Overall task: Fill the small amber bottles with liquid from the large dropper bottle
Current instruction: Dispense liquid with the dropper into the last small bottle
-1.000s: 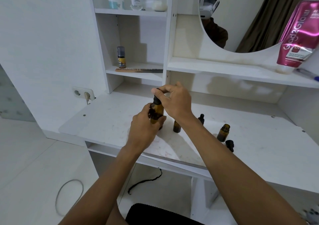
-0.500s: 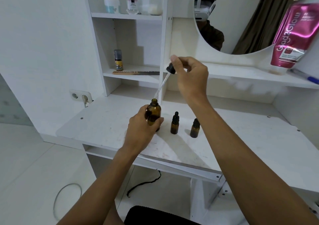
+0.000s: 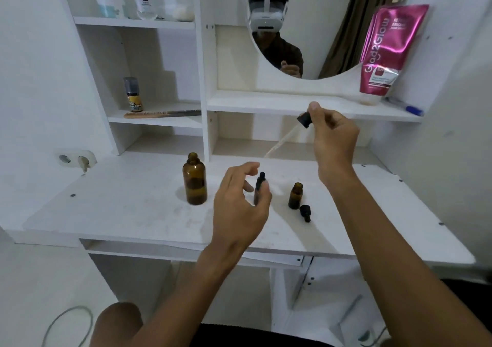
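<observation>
Dropper (image 3: 304, 119) is out of the large amber bottle (image 3: 195, 182), pinched at its black top by the right hand (image 3: 334, 138). Glass pipette (image 3: 279, 144) slants down and left, tip in the air above the counter (image 3: 119, 208). Large bottle stands open, left of the small ones. Small open bottle (image 3: 295, 195) upright, loose cap (image 3: 305, 212) lying just beside it. Small capped bottle (image 3: 259, 188) between the two, left hand (image 3: 237, 205) wide and loosely curved about it; no firm grip shows.

Judgement: this load goes to the open bottle. Keep the tip low. No squeeze until it sits inside the neck. Steady that bottle with the free hand; it looks light and tippy.
</observation>
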